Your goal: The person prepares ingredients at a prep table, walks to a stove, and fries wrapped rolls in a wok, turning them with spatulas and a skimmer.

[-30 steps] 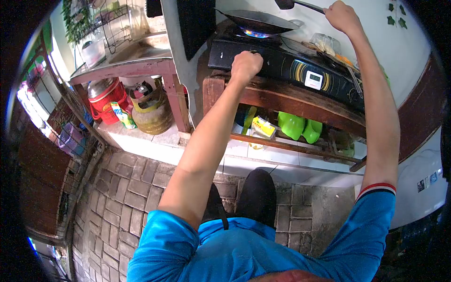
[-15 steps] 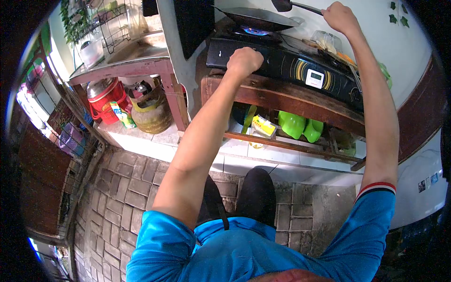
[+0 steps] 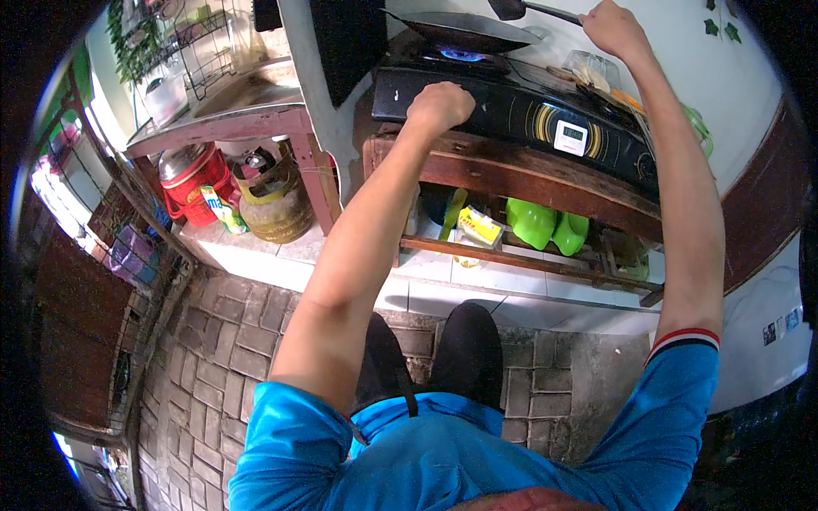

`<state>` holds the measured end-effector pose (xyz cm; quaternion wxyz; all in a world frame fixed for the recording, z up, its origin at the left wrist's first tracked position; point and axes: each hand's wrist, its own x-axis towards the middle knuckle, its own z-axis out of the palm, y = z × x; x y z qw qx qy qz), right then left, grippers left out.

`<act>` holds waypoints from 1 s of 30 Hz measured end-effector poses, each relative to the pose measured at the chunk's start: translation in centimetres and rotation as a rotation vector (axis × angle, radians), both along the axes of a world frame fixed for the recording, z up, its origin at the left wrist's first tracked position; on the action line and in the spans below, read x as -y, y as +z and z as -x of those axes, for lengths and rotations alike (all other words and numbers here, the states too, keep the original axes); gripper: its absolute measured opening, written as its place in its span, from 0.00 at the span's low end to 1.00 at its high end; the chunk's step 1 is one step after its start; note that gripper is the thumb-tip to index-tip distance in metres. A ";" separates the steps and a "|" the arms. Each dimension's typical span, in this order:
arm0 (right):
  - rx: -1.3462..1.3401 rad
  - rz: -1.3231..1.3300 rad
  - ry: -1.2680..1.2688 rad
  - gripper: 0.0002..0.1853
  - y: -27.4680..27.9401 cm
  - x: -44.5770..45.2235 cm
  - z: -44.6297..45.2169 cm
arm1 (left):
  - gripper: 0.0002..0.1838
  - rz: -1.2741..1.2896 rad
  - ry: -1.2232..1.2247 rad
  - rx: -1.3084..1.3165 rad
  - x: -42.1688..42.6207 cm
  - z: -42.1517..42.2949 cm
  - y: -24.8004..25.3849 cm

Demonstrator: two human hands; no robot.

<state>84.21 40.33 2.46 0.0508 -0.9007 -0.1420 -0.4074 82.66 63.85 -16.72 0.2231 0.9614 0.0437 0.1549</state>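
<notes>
My right hand point(image 3: 612, 30) is closed round the handle of a black spatula point(image 3: 509, 8), raised at the top right, its head to the left. My left hand point(image 3: 440, 108) is curled at the front panel of the black gas stove point(image 3: 511, 111), fingers closed where a stove knob sits; the knob itself is hidden. On the left burner a dark wok point(image 3: 469, 32) rests above a blue flame point(image 3: 461, 56). A small white digital timer point(image 3: 570, 138) is on the stove's front, right of my left hand.
Utensils and a clear lid point(image 3: 592, 66) lie on the stove's right side. Under the wooden stand point(image 3: 528, 175) are green bowls point(image 3: 530, 223) and a yellow-white packet point(image 3: 479, 226). At left, a gas cylinder point(image 3: 277, 204) and red cooler point(image 3: 194, 180) stand beneath the pink-framed sink counter point(image 3: 221, 128).
My left hand and the spatula have shifted very slightly, along with a small camera shift. Both hands keep their closed shape, and the flame still burns under the wok.
</notes>
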 end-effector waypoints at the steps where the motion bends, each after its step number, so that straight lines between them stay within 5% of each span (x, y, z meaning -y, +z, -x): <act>1: 0.000 0.000 -0.001 0.16 -0.1 0.0 -0.2 | 0.23 0.018 0.012 -0.006 0.1 0.0 0.0; 30: 0.009 0.044 0.044 0.15 -0.4 0.8 -1.4 | 0.24 -0.094 0.009 -0.032 -0.4 -1.0 -0.4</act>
